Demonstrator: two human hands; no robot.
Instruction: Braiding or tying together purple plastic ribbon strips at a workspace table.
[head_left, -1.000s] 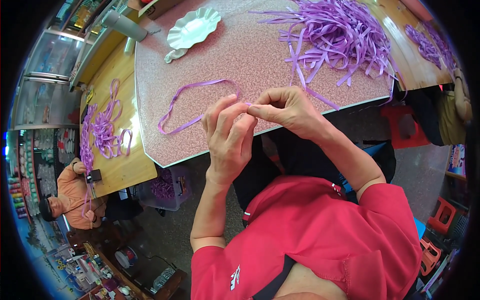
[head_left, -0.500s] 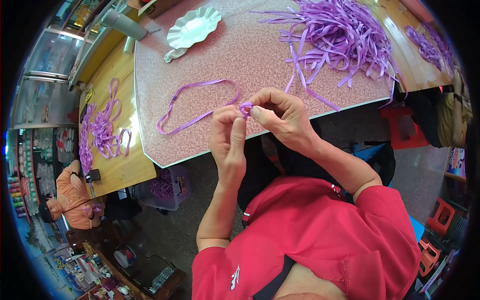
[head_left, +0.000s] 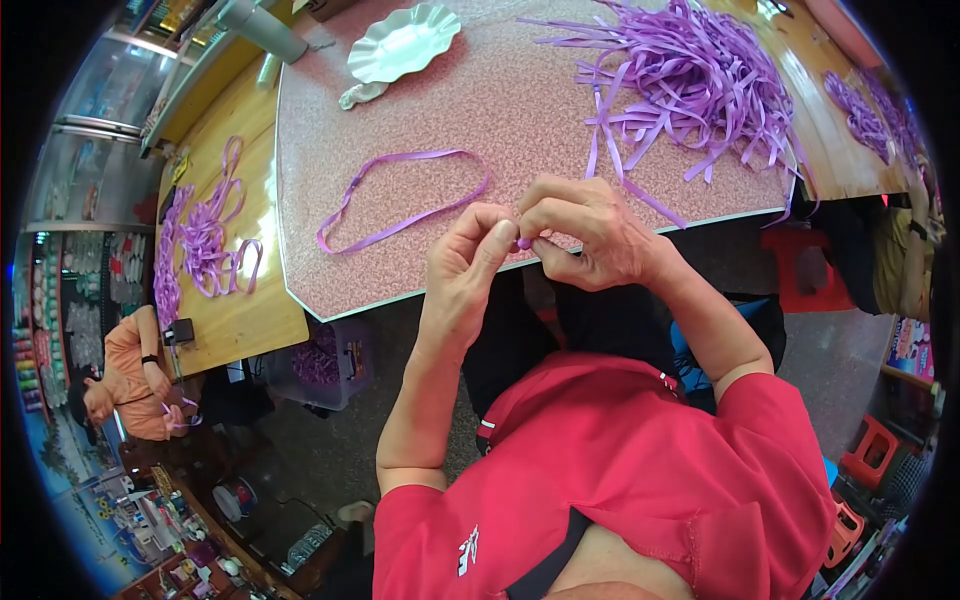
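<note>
Over the table's near edge, my left hand (head_left: 470, 258) and my right hand (head_left: 592, 236) meet, both closed in a pinch. Between their fingertips is a small bunched or knotted piece of purple ribbon (head_left: 524, 243), mostly covered by the fingers. Just beyond my left hand, a loop of purple ribbon (head_left: 402, 230) lies on the pink speckled table mat (head_left: 340, 290). To the far right of my hands sits a large tangled heap of purple ribbons (head_left: 690, 85), with a few strands trailing toward me.
A pale scalloped dish (head_left: 405, 45) and a grey tumbler (head_left: 262, 30) stand at the far left. More purple ribbons (head_left: 208, 245) lie on the left wooden table (head_left: 250, 330), near a person in orange (head_left: 132, 365). A plastic tub (head_left: 335, 375) and a red stool (head_left: 800, 270) are below.
My hands have shifted slightly right. The purple ribbon between my fingers, an open little loop before, now shows as a smaller, tighter bunch. The view has shifted a little.
</note>
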